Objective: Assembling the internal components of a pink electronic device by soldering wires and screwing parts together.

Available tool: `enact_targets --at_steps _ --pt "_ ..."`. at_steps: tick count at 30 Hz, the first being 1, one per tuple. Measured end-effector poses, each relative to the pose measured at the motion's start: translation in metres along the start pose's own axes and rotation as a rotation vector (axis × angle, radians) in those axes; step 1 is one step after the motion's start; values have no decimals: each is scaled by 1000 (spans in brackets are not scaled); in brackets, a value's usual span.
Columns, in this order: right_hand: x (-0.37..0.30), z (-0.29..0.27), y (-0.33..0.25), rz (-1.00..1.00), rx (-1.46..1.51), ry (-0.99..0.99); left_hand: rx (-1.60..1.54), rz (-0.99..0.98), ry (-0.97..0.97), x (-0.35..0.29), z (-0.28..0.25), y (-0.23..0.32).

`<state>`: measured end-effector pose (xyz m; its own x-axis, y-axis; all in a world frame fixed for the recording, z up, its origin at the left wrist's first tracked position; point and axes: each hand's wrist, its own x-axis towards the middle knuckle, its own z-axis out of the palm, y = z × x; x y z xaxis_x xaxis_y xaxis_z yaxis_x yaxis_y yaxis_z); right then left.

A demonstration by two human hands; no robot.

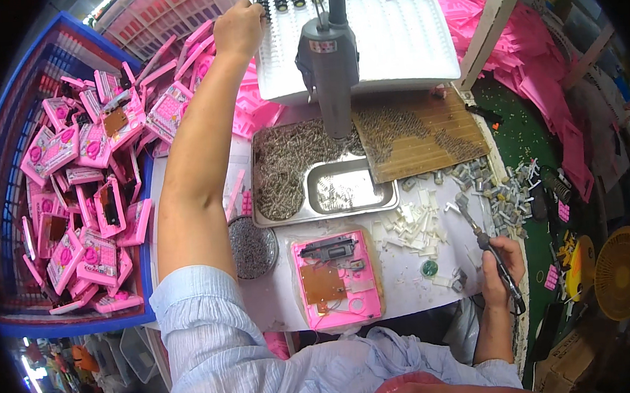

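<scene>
My left arm stretches far forward, and my left hand [238, 30] is closed at the back left corner of a white tray [363, 54], beside its rows of small black round parts [281, 0]. What those fingers hold, if anything, is hidden. My right hand [501, 271] grips a soldering iron [485, 243] by its dark handle, its tip pointing away to the upper left. Between my arms, at the table's near edge, lies an opened pink plastic housing [366, 295]. Inside it sit a black mechanism [327, 250] and a brown circuit board [322, 283].
A grey electric screwdriver [330, 78] hangs upright over a metal tray [264, 218] of screws. Brown cardboard [429, 156] bears more screws. White plastic pieces [409, 230] and small motors [509, 201] lie rightward. A blue crate [16, 309] of pink housings stands left; a dark round dish [253, 248] sits nearby.
</scene>
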<state>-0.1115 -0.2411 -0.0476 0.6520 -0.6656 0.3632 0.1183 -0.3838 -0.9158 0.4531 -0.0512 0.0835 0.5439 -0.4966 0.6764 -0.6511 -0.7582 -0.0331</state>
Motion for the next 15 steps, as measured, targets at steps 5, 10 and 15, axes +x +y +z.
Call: enact_targets --at_steps 5,10,15 --pt "1 6 -4 -35 7 -71 -39 47 -57 11 5 -26" --pt "-7 -2 -12 9 -10 -35 -373 -140 -483 48 -10 -43" --pt "-26 -19 -13 39 -11 28 -775 -503 -94 8 -53 1"
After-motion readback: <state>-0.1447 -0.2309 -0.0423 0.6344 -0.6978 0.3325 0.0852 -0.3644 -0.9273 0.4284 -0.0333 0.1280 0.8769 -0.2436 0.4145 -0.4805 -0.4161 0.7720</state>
